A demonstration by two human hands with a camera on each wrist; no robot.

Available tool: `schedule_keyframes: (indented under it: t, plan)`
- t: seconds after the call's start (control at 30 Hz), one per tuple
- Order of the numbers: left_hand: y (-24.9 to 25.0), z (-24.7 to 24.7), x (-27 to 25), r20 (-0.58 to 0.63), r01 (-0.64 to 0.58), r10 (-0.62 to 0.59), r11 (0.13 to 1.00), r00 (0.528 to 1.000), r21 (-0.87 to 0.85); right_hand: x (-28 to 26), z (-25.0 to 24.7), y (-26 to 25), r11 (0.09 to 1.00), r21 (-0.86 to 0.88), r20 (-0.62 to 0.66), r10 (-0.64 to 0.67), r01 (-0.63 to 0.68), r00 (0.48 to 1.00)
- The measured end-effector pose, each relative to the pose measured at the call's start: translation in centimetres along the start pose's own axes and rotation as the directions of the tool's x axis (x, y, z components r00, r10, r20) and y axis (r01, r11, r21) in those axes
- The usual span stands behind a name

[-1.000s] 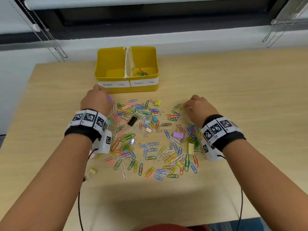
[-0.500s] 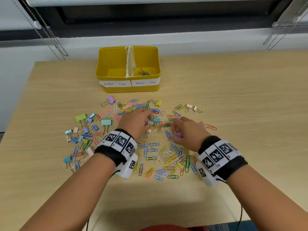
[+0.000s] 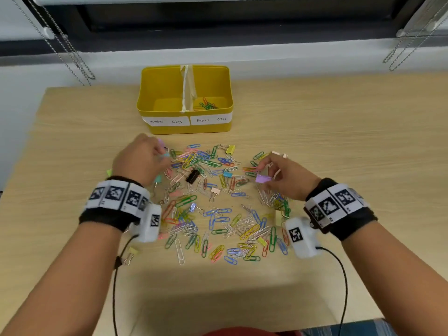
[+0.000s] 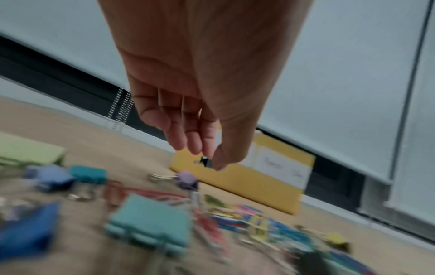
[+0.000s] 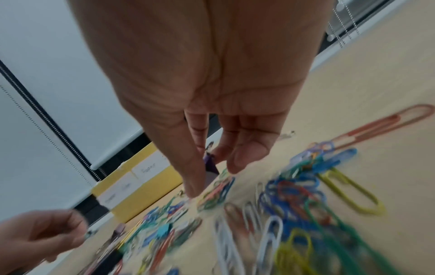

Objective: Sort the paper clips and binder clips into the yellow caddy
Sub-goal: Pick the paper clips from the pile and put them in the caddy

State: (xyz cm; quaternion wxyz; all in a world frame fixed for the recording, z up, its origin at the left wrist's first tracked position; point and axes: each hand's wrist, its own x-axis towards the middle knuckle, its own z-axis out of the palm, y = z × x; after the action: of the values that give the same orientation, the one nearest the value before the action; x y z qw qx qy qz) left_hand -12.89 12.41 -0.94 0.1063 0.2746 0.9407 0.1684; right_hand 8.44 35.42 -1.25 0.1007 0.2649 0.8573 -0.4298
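Note:
The yellow caddy [image 3: 184, 129] stands at the back, its left half labelled binder clips and its right half paper clips. A few paper clips [image 3: 206, 105] lie in the right half. A spread of coloured paper clips and binder clips [image 3: 218, 214] covers the table in front of it. My left hand [image 3: 164, 156] hovers at the pile's back left and pinches a small binder clip [image 4: 206, 161] between thumb and fingertip. My right hand [image 3: 266, 169] is raised over the pile's right side. It pinches a purple binder clip [image 3: 263, 178], which hangs under the fingers.
A black binder clip [image 3: 192, 176] and a yellow one [image 3: 230, 149] lie among the paper clips. More binder clips [image 4: 150, 221] lie beneath my left hand. Blind cords [image 3: 60, 44] hang at the back left and right. Bare wood surrounds the pile.
Both hands reached into the middle of the pile and came away. The left moved back-left carrying a small binder clip. The right lifted the purple binder clip off the table.

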Motion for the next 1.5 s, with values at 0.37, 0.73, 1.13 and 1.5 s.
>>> schedule_keyframes:
  t: [0.37, 0.73, 1.13, 1.5]
  plan:
    - [-2.0, 0.1, 2.3, -0.059, 0.073, -0.067, 0.990, 0.996, 0.119, 2.8, -0.5, -0.4, 0.880, -0.459, -0.374, -0.069, -0.121, 0.925]
    - [5.9, 6.2, -4.6, 0.283, -0.272, 0.250, 0.961, 0.926, 0.040, 5.0, 4.2, -4.4, 0.776, -0.545, 0.165, -0.274, 0.319, 0.948]
    - [1.4, 1.7, -2.2, 0.026, -0.058, 0.062, 0.990, 0.998, -0.125, 4.4, -0.5, -0.7, 1.000, 0.028, -0.434, 0.002, 0.011, 0.901]
    - [-3.5, -0.9, 2.8, -0.140, 0.127, -0.132, 0.991, 0.981, -0.044, 1.6, -2.8, 1.6, 0.994, -0.104, -0.495, -0.018, -0.039, 0.869]
